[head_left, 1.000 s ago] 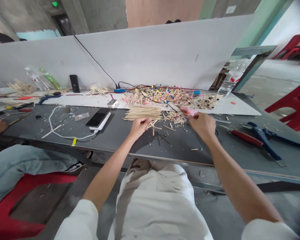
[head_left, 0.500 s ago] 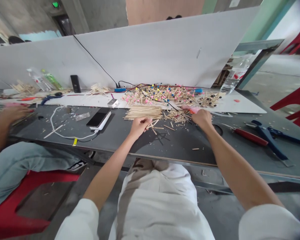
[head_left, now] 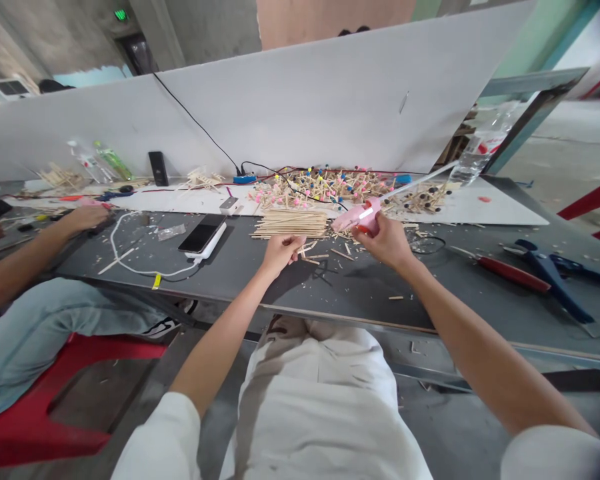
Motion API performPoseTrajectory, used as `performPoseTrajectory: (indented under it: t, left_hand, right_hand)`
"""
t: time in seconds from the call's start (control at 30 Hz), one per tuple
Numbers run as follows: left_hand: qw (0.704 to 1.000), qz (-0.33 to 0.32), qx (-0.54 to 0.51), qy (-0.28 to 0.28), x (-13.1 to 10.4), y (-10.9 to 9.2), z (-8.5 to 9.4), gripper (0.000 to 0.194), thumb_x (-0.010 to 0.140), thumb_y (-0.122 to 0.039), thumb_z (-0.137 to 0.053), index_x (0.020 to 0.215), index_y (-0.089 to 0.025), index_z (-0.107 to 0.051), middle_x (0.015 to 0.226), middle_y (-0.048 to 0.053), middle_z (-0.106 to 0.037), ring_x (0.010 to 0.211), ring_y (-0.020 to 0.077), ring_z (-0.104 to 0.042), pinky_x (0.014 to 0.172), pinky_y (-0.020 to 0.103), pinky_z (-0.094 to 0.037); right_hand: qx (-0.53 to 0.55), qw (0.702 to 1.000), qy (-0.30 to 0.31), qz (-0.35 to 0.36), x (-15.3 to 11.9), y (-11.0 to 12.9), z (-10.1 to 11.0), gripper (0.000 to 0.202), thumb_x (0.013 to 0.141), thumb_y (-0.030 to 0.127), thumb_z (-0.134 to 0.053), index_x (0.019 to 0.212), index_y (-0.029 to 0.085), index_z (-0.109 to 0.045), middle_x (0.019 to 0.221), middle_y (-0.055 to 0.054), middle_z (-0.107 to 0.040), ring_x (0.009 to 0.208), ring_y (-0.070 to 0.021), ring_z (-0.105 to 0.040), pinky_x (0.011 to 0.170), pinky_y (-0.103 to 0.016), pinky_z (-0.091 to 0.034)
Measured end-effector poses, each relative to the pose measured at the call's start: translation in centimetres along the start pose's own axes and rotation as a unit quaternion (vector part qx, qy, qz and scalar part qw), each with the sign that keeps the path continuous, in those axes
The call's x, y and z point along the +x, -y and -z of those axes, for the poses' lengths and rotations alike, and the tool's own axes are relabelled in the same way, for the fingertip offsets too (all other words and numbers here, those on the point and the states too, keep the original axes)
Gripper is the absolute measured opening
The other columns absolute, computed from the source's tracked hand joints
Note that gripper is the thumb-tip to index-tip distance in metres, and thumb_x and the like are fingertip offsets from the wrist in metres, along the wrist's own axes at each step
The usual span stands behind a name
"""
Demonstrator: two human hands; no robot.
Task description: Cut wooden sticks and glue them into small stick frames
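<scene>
My right hand (head_left: 387,239) grips a pink glue gun (head_left: 356,215), its nozzle pointing left, with a pale glue stick (head_left: 420,180) jutting out of its back. My left hand (head_left: 281,255) is closed in a pinch on small wooden sticks (head_left: 309,248), which stick out to the right above the table. Just behind the left hand lies a neat stack of wooden sticks (head_left: 290,224). Past the glue gun is a heap of sticks with coloured balls (head_left: 315,185) on their ends, pink, blue, yellow and black.
A phone on a white power bank (head_left: 203,238) with a cable lies left. Red-handled tool (head_left: 514,273) and blue cutters (head_left: 555,280) lie right. A water bottle (head_left: 483,148) stands behind them. A co-worker's hand (head_left: 87,217) is at far left. A white board (head_left: 300,113) runs along the back.
The glue gun has been lifted off the table by my right hand and brought left, towards my left hand. My left hand stays nearly in place. The co-worker's hand has moved right.
</scene>
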State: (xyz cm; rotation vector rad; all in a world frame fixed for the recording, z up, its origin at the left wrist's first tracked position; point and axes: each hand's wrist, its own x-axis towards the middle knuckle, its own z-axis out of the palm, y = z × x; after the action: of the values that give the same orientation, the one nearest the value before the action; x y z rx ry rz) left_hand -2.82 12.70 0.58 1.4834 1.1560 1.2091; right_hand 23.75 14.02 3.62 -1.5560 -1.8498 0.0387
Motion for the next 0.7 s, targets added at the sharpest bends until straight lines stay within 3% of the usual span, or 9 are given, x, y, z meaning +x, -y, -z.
performPoseTrajectory:
  t: [0.13,0.7]
  left_hand:
    - [1.0,0.012,0.001,-0.001,0.0,0.0,-0.1,0.044,0.076,-0.055,-0.069,0.06,-0.015,-0.058,0.043,-0.003,-0.049,0.035,0.006,-0.041,0.035,0.02,-0.027]
    - [1.0,0.003,0.013,0.024,-0.2,-0.4,-0.2,0.044,0.078,-0.054,-0.067,0.06,-0.015,-0.059,0.044,-0.002,-0.051,0.034,0.0054,-0.039,0.036,0.021,-0.025]
  right_hand:
    - [-0.043,0.997,0.024,0.053,-0.6,0.7,-0.6,0.028,0.076,0.043,-0.058,0.079,0.015,-0.059,0.064,-0.007,-0.059,0.056,-0.0165,-0.045,0.055,-0.029,-0.03]
    - [-0.056,0.994,0.058,0.073,-0.6,0.0,-1.6,0.03,0.078,0.036,-0.055,0.092,0.011,-0.061,0.077,-0.013,-0.066,0.068,-0.0231,-0.056,0.062,-0.031,-0.036]
